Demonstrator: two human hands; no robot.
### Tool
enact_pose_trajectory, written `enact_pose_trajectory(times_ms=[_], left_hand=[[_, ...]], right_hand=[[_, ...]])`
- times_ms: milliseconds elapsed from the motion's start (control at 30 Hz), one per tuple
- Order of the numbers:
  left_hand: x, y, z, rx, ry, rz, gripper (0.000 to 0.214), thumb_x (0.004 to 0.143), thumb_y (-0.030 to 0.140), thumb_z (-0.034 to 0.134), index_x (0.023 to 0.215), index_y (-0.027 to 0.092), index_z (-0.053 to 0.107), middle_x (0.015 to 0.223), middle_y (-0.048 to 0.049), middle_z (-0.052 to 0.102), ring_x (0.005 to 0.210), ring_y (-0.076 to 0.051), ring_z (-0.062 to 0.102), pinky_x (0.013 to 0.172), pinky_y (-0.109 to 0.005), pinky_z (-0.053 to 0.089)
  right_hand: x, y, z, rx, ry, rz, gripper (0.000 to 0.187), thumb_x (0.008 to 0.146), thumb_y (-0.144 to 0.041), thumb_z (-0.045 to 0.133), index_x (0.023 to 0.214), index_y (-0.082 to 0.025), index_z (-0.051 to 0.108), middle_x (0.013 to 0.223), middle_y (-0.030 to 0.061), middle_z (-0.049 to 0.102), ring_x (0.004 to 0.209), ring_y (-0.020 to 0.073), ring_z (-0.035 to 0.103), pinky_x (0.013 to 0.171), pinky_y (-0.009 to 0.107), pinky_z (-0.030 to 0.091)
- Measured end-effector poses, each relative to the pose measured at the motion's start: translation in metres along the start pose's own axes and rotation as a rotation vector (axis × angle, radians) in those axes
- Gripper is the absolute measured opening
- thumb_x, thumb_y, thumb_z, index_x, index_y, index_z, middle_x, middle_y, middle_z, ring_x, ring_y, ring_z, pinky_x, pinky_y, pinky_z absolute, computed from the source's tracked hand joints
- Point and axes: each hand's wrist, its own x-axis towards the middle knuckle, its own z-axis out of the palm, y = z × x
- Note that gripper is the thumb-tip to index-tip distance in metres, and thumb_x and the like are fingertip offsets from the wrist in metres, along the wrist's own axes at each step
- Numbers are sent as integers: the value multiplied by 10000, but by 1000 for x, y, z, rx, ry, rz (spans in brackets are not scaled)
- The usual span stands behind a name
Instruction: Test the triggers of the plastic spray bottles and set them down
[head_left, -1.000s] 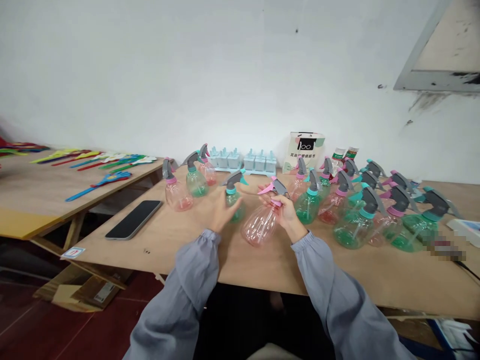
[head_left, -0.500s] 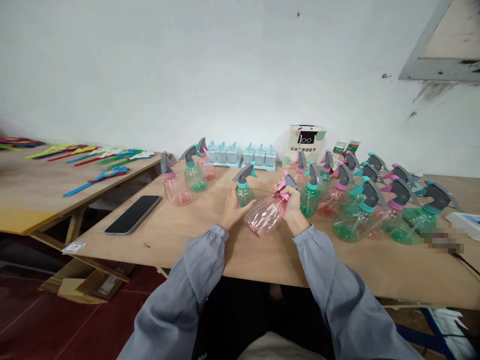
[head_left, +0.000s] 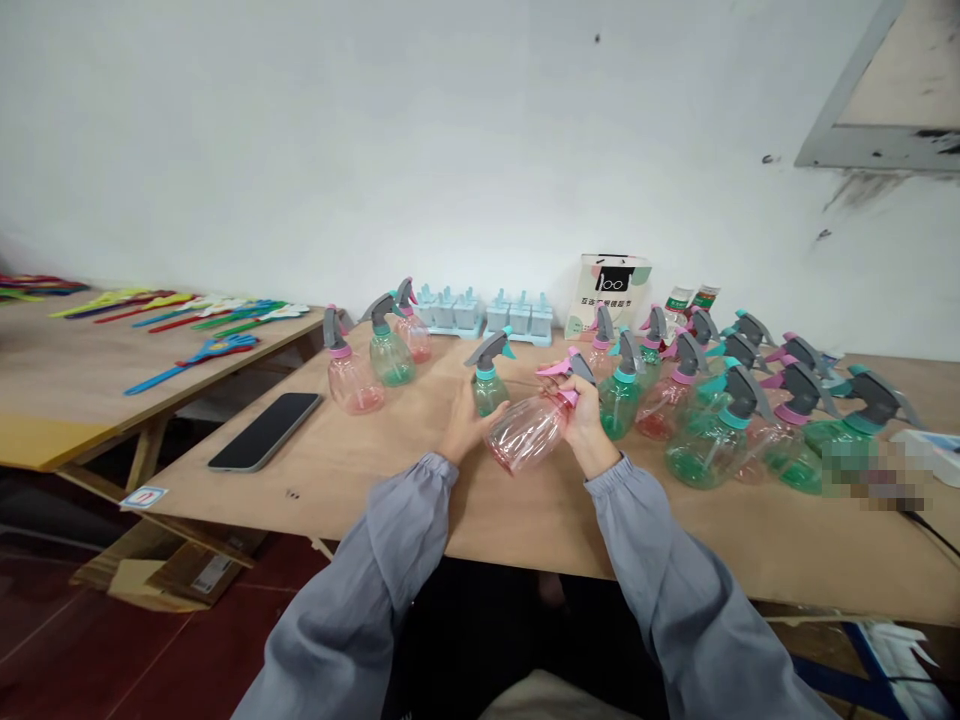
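Observation:
My right hand (head_left: 583,410) is wrapped around the neck of a clear pink spray bottle (head_left: 525,435) with a grey and pink trigger head. The bottle is tilted, its base pointing down and left toward my other hand, and its pink trigger sticks out leftward above my fingers. My left hand (head_left: 463,425) is open beside the bottle's base, thumb apart from the fingers. Right behind that hand a green spray bottle (head_left: 489,390) with a teal collar stands upright; whether the fingers touch it I cannot tell.
Several pink and green spray bottles (head_left: 705,450) crowd the right side. More bottles (head_left: 354,385) stand at left, behind a phone (head_left: 266,430). Light-blue popsicle molds (head_left: 519,318) and a printed paper bag (head_left: 607,295) line the wall. Colourful hand-shaped items (head_left: 217,348) lie on another table.
The pink bottle's trigger now points out to the left, where before it was up within my right fingers. The bottle has shifted very slightly left. My left hand stays almost in place.

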Motion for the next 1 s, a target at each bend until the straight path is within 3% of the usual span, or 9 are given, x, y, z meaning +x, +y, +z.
enact_pose_trajectory(times_ms=[67, 267, 467, 600, 700, 867, 1000], left_hand=[[0, 0, 0, 0, 3, 5, 723, 813, 446, 752, 1411, 194, 434, 1380, -175, 583, 1347, -396, 550, 1139, -602, 457], [0, 0, 0, 11, 2, 4, 727, 819, 470, 747, 1407, 179, 434, 1382, -186, 578, 1340, -383, 555, 1130, -578, 459], [-1, -1, 1, 12, 20, 17, 718, 811, 444, 765, 1401, 223, 421, 1384, -164, 582, 1339, -353, 560, 1135, -585, 454], [-1, 1, 0, 8, 13, 32, 718, 837, 470, 744, 1408, 175, 424, 1382, -177, 571, 1339, -370, 551, 1134, -580, 455], [-2, 2, -1, -1, 6, 22, 712, 849, 480, 733, 1403, 145, 437, 1354, -182, 584, 1330, -375, 557, 1130, -567, 458], [-2, 1, 0, -21, 30, 4, 722, 805, 451, 777, 1400, 201, 452, 1378, -166, 588, 1347, -348, 555, 1148, -542, 447], [-2, -1, 1, -9, 8, -13, 705, 804, 444, 777, 1393, 215, 463, 1361, -163, 597, 1323, -344, 566, 1129, -545, 455]], right_hand=[[-1, 0, 0, -2, -14, 4, 248, 527, -245, 529, 752, -233, 633, 736, 2, 715, 575, 161, 579, 597, 322, 548], [-3, -1, 2, 36, 130, -44, 125, 514, -221, 528, 625, -234, 583, 653, -12, 673, 575, 151, 589, 564, 283, 533], [-8, -6, 7, -5, 40, 35, 216, 522, -215, 538, 713, -224, 639, 764, 5, 737, 615, 158, 611, 569, 282, 532], [-16, -12, 11, 15, 37, -52, 137, 505, -230, 513, 634, -230, 559, 637, -10, 636, 554, 138, 535, 527, 269, 476], [-21, -18, 14, -8, -32, -32, 175, 497, -239, 521, 664, -232, 571, 683, -11, 656, 567, 135, 518, 534, 270, 458], [-26, -25, 21, -68, -66, -20, 214, 485, -242, 569, 697, -246, 594, 736, -21, 691, 698, 159, 592, 588, 253, 464], [-29, -29, 22, -17, -41, -95, 169, 480, -242, 554, 649, -240, 545, 638, -42, 623, 617, 125, 551, 576, 240, 454]])
